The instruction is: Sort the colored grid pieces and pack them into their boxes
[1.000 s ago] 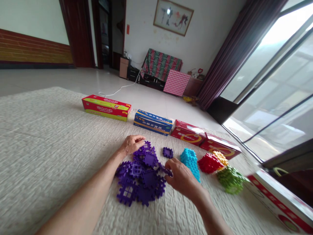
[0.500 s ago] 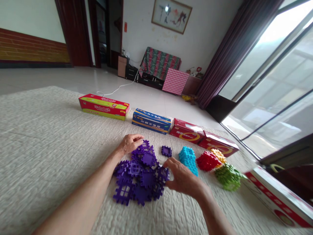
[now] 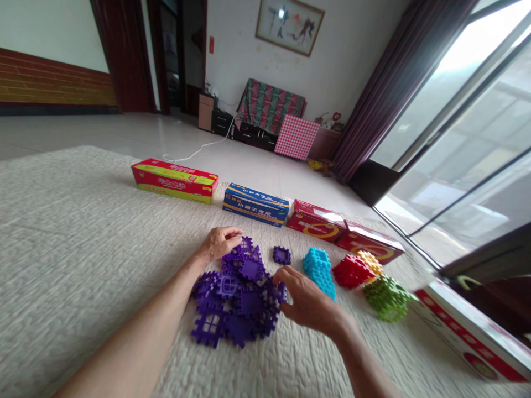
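A loose heap of purple interlocking building tiles (image 3: 243,327) lies on the quilted mat, some with window grids and some with plain panels. At its far left edge is my left hand (image 3: 219,243), fingers and thumb closed together at the edge of a purple tile (image 3: 246,243). My right hand (image 3: 305,298) curls around the right side of the heap, thumb and fingers gripping the edge of another tile (image 3: 279,292). Its fingertips are partly hidden among the pieces. One single purple tile (image 3: 282,255) lies apart, beyond my right hand.
Right of my right hand stand stacks of blue tiles (image 3: 318,271), red tiles (image 3: 352,271), yellow tiles (image 3: 370,262) and green tiles (image 3: 386,298). A red-and-green box (image 3: 175,181), a blue box (image 3: 256,205) and two dark red boxes (image 3: 316,222) line the mat's far side. A white-and-red carton (image 3: 473,331) lies at right.
My right hand's fingers have shifted slightly left over the edge of the purple heap. My left hand stays in place.
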{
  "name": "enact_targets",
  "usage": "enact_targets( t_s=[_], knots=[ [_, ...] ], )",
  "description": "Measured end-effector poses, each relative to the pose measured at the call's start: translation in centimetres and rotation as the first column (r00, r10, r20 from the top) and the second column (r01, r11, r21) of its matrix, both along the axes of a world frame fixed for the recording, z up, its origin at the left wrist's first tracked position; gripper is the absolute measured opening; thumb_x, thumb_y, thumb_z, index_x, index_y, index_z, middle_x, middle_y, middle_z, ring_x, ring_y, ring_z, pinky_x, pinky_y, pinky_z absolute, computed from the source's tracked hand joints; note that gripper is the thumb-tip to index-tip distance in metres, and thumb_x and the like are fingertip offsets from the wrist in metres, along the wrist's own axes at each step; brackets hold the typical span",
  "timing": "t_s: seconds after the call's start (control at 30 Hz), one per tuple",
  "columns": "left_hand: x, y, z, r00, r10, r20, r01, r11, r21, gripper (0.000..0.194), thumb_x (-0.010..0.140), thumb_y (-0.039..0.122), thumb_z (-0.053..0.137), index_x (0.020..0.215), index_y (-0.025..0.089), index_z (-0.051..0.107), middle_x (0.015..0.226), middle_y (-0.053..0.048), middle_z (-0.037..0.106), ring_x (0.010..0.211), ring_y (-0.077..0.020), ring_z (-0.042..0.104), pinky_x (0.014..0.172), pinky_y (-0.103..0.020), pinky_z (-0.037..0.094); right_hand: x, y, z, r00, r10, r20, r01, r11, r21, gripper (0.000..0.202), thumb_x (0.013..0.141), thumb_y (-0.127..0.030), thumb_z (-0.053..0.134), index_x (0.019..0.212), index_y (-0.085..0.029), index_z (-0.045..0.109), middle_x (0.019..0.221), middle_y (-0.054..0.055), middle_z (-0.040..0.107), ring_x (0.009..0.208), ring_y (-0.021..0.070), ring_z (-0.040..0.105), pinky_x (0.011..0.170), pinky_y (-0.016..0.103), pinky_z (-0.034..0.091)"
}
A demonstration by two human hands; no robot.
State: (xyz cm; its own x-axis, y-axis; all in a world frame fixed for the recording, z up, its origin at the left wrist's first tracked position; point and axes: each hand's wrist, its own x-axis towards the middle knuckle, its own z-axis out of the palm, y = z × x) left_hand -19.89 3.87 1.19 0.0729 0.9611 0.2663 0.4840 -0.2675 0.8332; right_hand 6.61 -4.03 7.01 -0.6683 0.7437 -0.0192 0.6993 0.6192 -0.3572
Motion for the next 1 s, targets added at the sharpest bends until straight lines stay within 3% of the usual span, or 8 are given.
enact_targets(
  t_s=[0.1, 0.2, 0.43, 0.83, 1.0],
  knots=[
    [-0.1, 0.1, -0.2, 1.000, -0.002, 0.000, 0.002, 1.000, 0.003, 0.036, 0.076, 0.038, 0.056, 0.099, 0.015, 0.071, 0.088, -0.005, 0.074, 0.082, -0.0196, 0.066, 0.075, -0.027, 0.050, 0.1, 0.5, 1.0, 0.999, -0.021, -0.035, 0.021, 1.000, 0.003, 0.039, 0.066, -0.006, 0.050, 0.102, -0.020, 0.051, 0.102, 0.005, 0.055, 0.096, 0.0171, 0.053, 0.087, 0.031, 0.044],
    [-0.1, 0.2, -0.3, 1.000, -0.007, 0.008, 0.007, 1.000, 0.007, 0.036, 0.076, 0.038, 0.056, 0.099, 0.015, 0.071, 0.089, -0.005, 0.074, 0.083, -0.0201, 0.067, 0.075, -0.028, 0.050, -0.1, 2.2, 1.9, 0.993, -0.118, -0.030, 0.120, 0.990, 0.080, 0.038, 0.066, -0.005, 0.051, 0.101, -0.019, 0.052, 0.105, 0.006, 0.055, 0.097, 0.0184, 0.054, 0.087, 0.032, 0.042],
    [-0.1, 0.1, -0.1, 1.000, -0.013, 0.006, 0.013, 1.000, 0.004, 0.035, 0.075, 0.037, 0.056, 0.099, 0.016, 0.071, 0.088, -0.005, 0.074, 0.083, -0.0200, 0.066, 0.075, -0.028, 0.050, -0.9, 6.7, 2.3, 0.946, -0.260, 0.194, 0.228, 0.959, 0.169, 0.037, 0.067, -0.007, 0.057, 0.102, -0.018, 0.056, 0.111, 0.009, 0.058, 0.107, 0.0234, 0.052, 0.089, 0.037, 0.035],
    [0.0, 0.0, 0.1, 1.000, 0.007, -0.016, -0.007, 1.000, 0.006, 0.034, 0.076, 0.036, 0.055, 0.097, 0.016, 0.071, 0.085, -0.004, 0.074, 0.082, -0.0195, 0.066, 0.075, -0.027, 0.049, -0.3, 7.9, 0.9, 0.967, -0.178, 0.182, 0.140, 0.970, 0.201, 0.039, 0.063, -0.003, 0.052, 0.099, -0.018, 0.055, 0.112, 0.008, 0.059, 0.112, 0.0240, 0.050, 0.092, 0.039, 0.033],
    [0.0, 0.1, 0.0, 1.000, 0.010, -0.021, -0.009, 1.000, 0.017, 0.034, 0.075, 0.036, 0.056, 0.097, 0.016, 0.072, 0.085, -0.004, 0.074, 0.082, -0.0192, 0.066, 0.074, -0.026, 0.049, -0.7, 6.1, 1.2, 0.991, -0.133, -0.020, 0.134, 0.960, 0.245, 0.038, 0.064, 0.000, 0.049, 0.097, -0.018, 0.055, 0.110, 0.010, 0.058, 0.104, 0.0217, 0.054, 0.088, 0.035, 0.040]
  ],
)
